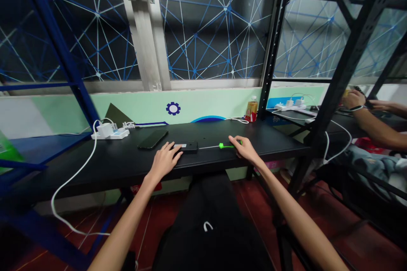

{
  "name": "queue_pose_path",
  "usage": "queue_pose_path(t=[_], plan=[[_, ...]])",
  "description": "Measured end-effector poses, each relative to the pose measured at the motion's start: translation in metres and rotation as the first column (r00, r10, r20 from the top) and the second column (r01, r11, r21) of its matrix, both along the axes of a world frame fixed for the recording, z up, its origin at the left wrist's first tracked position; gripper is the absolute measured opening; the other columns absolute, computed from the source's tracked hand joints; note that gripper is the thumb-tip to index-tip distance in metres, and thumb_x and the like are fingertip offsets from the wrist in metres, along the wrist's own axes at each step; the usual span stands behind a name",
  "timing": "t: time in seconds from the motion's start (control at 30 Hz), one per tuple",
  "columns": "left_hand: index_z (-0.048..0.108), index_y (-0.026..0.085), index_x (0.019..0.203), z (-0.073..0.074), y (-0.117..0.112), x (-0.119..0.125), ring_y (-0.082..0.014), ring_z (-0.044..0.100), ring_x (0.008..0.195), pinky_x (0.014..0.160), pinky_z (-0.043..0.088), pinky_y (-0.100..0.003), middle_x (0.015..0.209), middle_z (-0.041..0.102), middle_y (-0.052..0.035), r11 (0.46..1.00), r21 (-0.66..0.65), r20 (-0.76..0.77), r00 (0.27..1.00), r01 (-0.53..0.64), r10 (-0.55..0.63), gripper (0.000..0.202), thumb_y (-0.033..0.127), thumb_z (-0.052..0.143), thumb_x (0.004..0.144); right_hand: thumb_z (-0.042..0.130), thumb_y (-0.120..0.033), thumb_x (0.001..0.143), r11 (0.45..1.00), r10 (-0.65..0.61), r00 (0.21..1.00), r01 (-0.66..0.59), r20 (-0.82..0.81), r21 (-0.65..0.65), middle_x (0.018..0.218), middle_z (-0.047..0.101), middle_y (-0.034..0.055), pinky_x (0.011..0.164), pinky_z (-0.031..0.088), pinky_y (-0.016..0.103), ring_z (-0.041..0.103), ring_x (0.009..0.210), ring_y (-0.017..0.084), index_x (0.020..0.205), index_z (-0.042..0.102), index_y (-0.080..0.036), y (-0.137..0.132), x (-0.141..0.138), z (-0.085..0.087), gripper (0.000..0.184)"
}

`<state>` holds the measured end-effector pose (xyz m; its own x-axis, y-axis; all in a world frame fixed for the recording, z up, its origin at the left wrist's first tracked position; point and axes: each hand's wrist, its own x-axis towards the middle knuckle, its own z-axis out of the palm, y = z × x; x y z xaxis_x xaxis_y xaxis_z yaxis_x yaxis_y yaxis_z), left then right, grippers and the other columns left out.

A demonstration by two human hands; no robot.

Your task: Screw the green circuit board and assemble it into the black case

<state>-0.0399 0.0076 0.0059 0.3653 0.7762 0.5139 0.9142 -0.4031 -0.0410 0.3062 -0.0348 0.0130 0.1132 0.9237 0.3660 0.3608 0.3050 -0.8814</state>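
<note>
On the black desk [219, 131] a flat black box [190, 147] with a white label lies in front of me. My left hand [165, 157] holds the box's left end, fingers over the top and thumb at the near side. My right hand [242, 148] is closed around the green handle of a screwdriver [224, 146]. Its thin metal shaft points left and reaches the box's right end; whether the tip enters it is too small to tell. A dark phone [153, 139] rests on the desk left of my left hand.
A white power strip [111, 132] with a plugged-in charger and a hanging white cable [63, 182] is at the left. A bottle [252, 108] stands at the back right beside a black rack post [273, 46]. Another person's arms [375, 114] show at the far right.
</note>
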Motion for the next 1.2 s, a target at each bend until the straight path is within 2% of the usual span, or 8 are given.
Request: queue_pose_path(t=[0.17,0.37,0.5,0.57,0.77,0.87,1.0,1.2], plan=[[0.063,0.024,0.132,0.0,0.0,0.001,-0.0353,0.045,0.136,0.101,0.048,-0.049,0.142,0.056,-0.0131,1.0,-0.005,-0.009,1.0,0.001,-0.001,0.041,0.04,0.045,0.099,0.07,-0.063,0.074,0.981,0.183,0.98,-0.187,-0.075,-0.055,0.038,0.042,-0.0135,0.033,0.031,0.02,0.041,0.03,0.012,0.096,0.044,-0.026,0.0,0.005,0.0,0.05],[0.063,0.022,0.132,0.002,-0.002,0.001,-0.0359,0.046,0.135,0.101,0.048,-0.048,0.142,0.056,-0.0149,1.0,-0.014,-0.043,0.999,-0.007,0.006,0.042,0.04,0.044,0.099,0.056,-0.066,0.084,0.997,-0.02,0.998,0.015,0.066,0.076,0.039,0.046,-0.0056,0.036,0.033,0.022,0.048,0.033,0.013,0.075,0.05,-0.022,0.001,0.001,-0.002,0.046],[0.063,0.023,0.132,0.002,-0.002,0.001,-0.0352,0.046,0.135,0.1,0.048,-0.047,0.142,0.056,-0.0139,1.0,-0.013,-0.058,0.998,-0.015,0.014,0.042,0.04,0.044,0.099,0.067,-0.062,0.078,0.988,0.151,0.987,-0.151,-0.062,-0.002,0.04,0.043,-0.0133,0.034,0.036,0.021,0.047,0.033,0.014,0.099,0.044,-0.025,-0.001,0.001,-0.001,0.048],[0.063,0.023,0.132,0.002,-0.001,0.001,-0.035,0.046,0.135,0.1,0.048,-0.047,0.142,0.056,-0.0139,1.0,-0.009,-0.059,0.998,-0.013,0.012,0.042,0.04,0.043,0.1,0.07,-0.06,0.075,0.982,0.19,0.976,-0.19,-0.106,0.012,0.041,0.043,-0.0138,0.034,0.037,0.021,0.048,0.034,0.014,0.096,0.042,-0.026,-0.002,0.0,0.001,0.049],[0.063,0.023,0.132,0.0,0.0,0.0,-0.036,0.047,0.135,0.1,0.048,-0.049,0.141,0.057,-0.0145,1.0,0.01,-0.041,0.999,0.005,-0.005,0.041,0.039,0.045,0.099,0.057,-0.069,0.082,0.993,-0.097,0.995,0.095,0.03,0.073,0.036,0.044,-0.0057,0.035,0.036,0.022,0.05,0.03,0.013,0.066,0.042,-0.023,-0.004,-0.007,0.002,0.051],[0.063,0.022,0.132,0.001,-0.001,0.001,-0.0363,0.046,0.135,0.1,0.048,-0.048,0.141,0.056,-0.015,1.0,0.004,-0.047,0.999,0.002,-0.002,0.041,0.039,0.045,0.099,0.05,-0.072,0.084,1.0,-0.027,0.999,0.027,-0.04,0.001,0.042,0.051,-0.0057,0.035,0.041,0.021,0.056,0.035,0.015,0.077,0.045,-0.023,-0.004,-0.006,0.003,0.05],[0.063,0.023,0.132,0.002,-0.003,0.002,-0.0352,0.046,0.135,0.1,0.048,-0.047,0.141,0.057,-0.0142,1.0,-0.002,-0.039,0.999,-0.007,0.007,0.041,0.039,0.046,0.099,0.07,-0.067,0.072,0.981,0.162,0.972,-0.176,-0.168,-0.075,0.047,0.056,-0.0096,0.034,0.045,0.023,0.055,0.034,0.015,0.095,0.042,-0.025,-0.003,-0.004,0.004,0.055],[0.063,0.023,0.131,0.002,-0.002,0.002,-0.0352,0.047,0.135,0.1,0.048,-0.047,0.14,0.057,-0.0139,1.0,-0.001,-0.035,0.999,-0.006,0.006,0.04,0.039,0.045,0.099,0.057,-0.07,0.081,1.0,-0.004,0.997,0.003,-0.082,-0.018,0.042,0.05,-0.0051,0.03,0.038,0.019,0.052,0.03,0.012,0.07,0.043,-0.021,0.001,-0.006,0.001,0.052]])
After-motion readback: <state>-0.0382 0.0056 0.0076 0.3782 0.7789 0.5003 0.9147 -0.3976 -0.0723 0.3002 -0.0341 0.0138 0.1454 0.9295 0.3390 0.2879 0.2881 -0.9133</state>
